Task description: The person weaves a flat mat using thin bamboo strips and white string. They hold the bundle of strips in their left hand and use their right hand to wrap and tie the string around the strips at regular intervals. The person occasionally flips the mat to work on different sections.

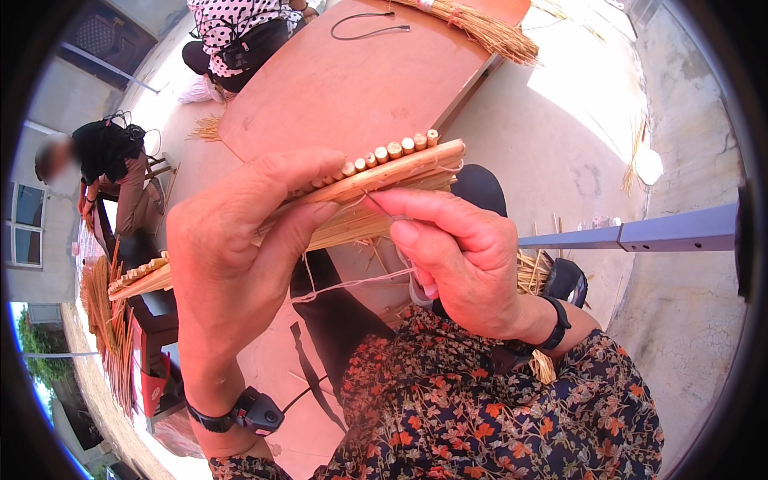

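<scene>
A long mat of straw stalks (392, 166) is held up in front of me, its cut ends lined up in a row along the upper edge. My left hand (240, 216) is closed round its middle, thumb on the near side and fingers over the top. At the near edge strip, my right hand (460, 248) pinches a thin needle (376, 202) whose tip touches the stalks. Pale thread (352, 283) hangs in a loop below the mat and runs to my right hand. Part of the mat is hidden behind my left hand.
Beyond the mat stands a brown table (360, 88) with a black cord (368, 28) and a straw bundle (488, 32). Two people work at the upper left. A grey metal bar (632, 236) crosses at right. Loose stalks (112, 328) are stacked on the left.
</scene>
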The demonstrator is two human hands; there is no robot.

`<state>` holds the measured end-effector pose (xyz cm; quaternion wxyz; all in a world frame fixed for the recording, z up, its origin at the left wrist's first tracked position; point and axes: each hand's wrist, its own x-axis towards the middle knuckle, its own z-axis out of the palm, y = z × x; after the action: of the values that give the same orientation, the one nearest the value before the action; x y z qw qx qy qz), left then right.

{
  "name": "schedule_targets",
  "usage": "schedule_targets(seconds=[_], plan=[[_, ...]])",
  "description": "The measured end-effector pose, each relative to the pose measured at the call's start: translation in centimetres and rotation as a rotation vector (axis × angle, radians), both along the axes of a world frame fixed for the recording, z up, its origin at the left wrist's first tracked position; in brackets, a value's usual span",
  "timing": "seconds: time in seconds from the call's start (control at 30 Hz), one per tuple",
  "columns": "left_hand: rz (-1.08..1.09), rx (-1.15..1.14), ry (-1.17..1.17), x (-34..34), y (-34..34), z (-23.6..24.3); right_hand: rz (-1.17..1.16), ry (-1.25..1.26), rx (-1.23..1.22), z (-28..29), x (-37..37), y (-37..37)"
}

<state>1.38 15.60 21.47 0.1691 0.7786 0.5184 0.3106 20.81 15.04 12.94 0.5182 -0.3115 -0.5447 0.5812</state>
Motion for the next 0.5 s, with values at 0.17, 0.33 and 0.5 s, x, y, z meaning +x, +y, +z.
schedule_targets(seconds=[0.17, 0.33, 0.5], plan=[[-0.015, 0.025, 0.014, -0.1, 0.0, -0.1, -0.003, -0.021, -0.034, 1.0, 0.0, -0.2], [-0.044, 0.081, 0.043, -0.3, -0.7, -0.4, 0.011, -0.045, -0.155, 2.4, 0.2, -1.2], [-0.080, 0.182, 0.000, 0.0, -2.4, -1.3, 0.131, 0.127, -0.379, 3.0, 0.7, -2.9]])
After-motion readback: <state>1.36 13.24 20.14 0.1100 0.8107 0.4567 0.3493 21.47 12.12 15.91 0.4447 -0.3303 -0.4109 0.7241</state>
